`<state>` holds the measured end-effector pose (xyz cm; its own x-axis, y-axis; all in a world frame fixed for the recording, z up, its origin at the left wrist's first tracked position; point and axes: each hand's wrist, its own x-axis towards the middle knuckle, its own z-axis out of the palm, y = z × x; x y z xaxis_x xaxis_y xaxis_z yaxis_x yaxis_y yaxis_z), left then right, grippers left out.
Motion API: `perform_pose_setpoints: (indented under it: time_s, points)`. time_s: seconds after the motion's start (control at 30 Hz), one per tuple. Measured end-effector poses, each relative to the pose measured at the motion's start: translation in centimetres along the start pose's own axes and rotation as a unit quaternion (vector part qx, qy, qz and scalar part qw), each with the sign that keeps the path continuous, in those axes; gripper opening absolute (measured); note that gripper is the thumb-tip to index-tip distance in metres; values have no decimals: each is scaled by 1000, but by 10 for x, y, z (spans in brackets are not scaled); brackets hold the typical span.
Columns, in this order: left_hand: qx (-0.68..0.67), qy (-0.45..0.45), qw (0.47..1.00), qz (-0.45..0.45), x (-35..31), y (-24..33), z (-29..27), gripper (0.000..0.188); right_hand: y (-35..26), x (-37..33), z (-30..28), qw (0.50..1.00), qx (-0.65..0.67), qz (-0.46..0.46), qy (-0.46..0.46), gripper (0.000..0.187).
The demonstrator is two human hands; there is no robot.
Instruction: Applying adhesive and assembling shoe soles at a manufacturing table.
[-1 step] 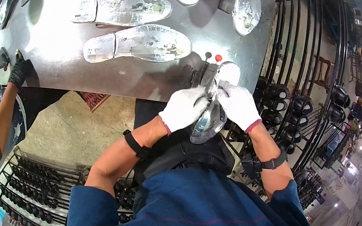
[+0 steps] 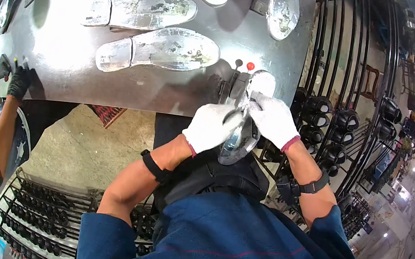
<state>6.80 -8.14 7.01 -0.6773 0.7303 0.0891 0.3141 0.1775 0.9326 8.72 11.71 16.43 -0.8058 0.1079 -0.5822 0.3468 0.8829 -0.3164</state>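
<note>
A silver shoe last (image 2: pixel 237 148), shaped like a foot sole, points toward me at the table's right front edge. Its rear part (image 2: pixel 263 77) rests by a dark clamp-like stand (image 2: pixel 237 86) with a red-knobbed lever (image 2: pixel 250 66) and a dark-knobbed one. My left hand (image 2: pixel 213 125), in a white knit glove, is closed at the last's middle from the left. From the right, my gloved right hand (image 2: pixel 274 118) curls its fingers over the same spot. The fingertips meet there, and whatever small thing lies between them is hidden.
Several more silver lasts (image 2: pixel 176 50) lie or stand on the metal table (image 2: pixel 132 88). Beside it on the right is a black rack (image 2: pixel 340 47) with dark shoes. At far left a co-worker's dark-gloved hand (image 2: pixel 19 82) is at the table edge. A low shoe rack (image 2: pixel 37 211) stands behind left.
My left hand has shifted slightly to the right, closer to my right hand. The co-worker's gloved hand has turned a little. The last stays in place.
</note>
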Motion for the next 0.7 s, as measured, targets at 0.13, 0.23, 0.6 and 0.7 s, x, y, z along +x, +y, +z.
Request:
perform_pose_setpoints:
  time_s: [0.13, 0.23, 0.6, 0.7]
  points:
    - [-115, -47, 979, -161, 9, 30, -20, 16, -1, 0, 4, 999, 6, -13, 34, 36]
    - [-377, -60, 831, -404, 8, 48, -33, 30, 0, -3, 7, 998, 4, -28, 55, 36]
    - [-662, -75, 556, -497, -3, 68, 10, 17, -8, -1, 14, 998, -5, 16, 61, 34]
    - [-704, -34, 527, -474, -9, 66, 19, 15, -8, -11, 18, 994, -13, -15, 104, 34]
